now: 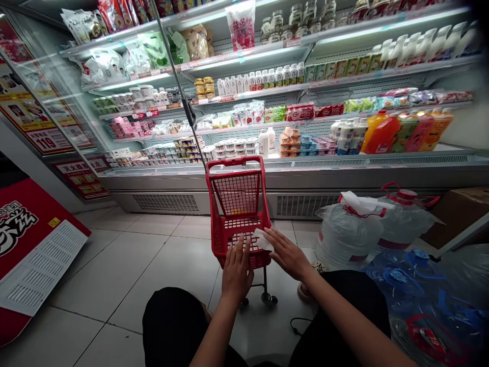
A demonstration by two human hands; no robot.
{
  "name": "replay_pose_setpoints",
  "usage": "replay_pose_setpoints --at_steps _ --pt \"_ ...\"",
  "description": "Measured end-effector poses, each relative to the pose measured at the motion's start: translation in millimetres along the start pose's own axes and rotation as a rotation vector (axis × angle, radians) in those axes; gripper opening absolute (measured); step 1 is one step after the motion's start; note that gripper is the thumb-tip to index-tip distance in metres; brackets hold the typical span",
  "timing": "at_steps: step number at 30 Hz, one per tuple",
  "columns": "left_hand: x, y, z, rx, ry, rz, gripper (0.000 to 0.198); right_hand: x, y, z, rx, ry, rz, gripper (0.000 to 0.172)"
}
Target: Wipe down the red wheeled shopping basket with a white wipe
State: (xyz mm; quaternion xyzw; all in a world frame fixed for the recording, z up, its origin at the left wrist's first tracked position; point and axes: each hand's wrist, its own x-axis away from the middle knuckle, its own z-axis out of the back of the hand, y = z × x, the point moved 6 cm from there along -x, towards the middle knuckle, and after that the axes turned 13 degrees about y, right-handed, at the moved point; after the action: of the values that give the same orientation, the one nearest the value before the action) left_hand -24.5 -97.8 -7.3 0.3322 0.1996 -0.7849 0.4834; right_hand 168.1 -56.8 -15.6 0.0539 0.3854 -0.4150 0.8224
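Observation:
A small red plastic shopping cart (pixel 237 188) with mesh sides stands in front of my knees. My left hand (pixel 237 265) lies at its near rim, fingers stretched out and holding nothing. At the rim's right corner my right hand (pixel 284 252) holds a white tissue (pixel 263 239) under its fingers, against the red plastic. The tissue is partly covered by those fingers. Behind my left hand, part of the cart's near side is hidden. Its caster wheels (pixel 269 299) rest on the tiled floor.
An open refrigerated display (pixel 229 176) with several stocked shelves runs behind the cart. Large bagged water jugs (pixel 347 234) and blue-capped bottles (pixel 399 280) crowd the right. A red-and-white cabinet (pixel 42 265) is at left. Pale floor tiles (pixel 145 250) lie between.

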Motion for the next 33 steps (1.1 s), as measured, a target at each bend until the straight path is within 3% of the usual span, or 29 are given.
replay_pose_setpoints --at_steps 4,7,13,23,27,33 --pt "-1.6 -0.1 -0.6 0.006 -0.019 -0.007 0.095 -28.3 23.5 -9.0 -0.047 -0.019 -0.095 0.064" --pt "-1.3 -1.3 -1.0 0.001 -0.018 -0.002 0.094 -32.9 23.5 -15.7 -0.064 0.0 -0.141 0.061" --pt "0.7 -4.8 0.1 -0.013 0.005 0.033 0.089 -5.5 -12.6 -15.0 -0.047 0.047 -0.06 0.054" --pt "4.1 -6.4 0.6 -0.008 0.013 0.043 0.092 22.6 -60.9 -11.2 0.073 0.04 0.108 0.071" --pt "6.0 -10.0 2.2 0.0 -0.002 0.011 0.093 19.2 -48.6 -3.6 0.101 0.049 0.128 0.069" --pt "3.9 -4.2 -0.8 0.023 -0.003 0.002 0.089 10.0 -23.0 1.6 0.076 0.131 -0.081 0.066"
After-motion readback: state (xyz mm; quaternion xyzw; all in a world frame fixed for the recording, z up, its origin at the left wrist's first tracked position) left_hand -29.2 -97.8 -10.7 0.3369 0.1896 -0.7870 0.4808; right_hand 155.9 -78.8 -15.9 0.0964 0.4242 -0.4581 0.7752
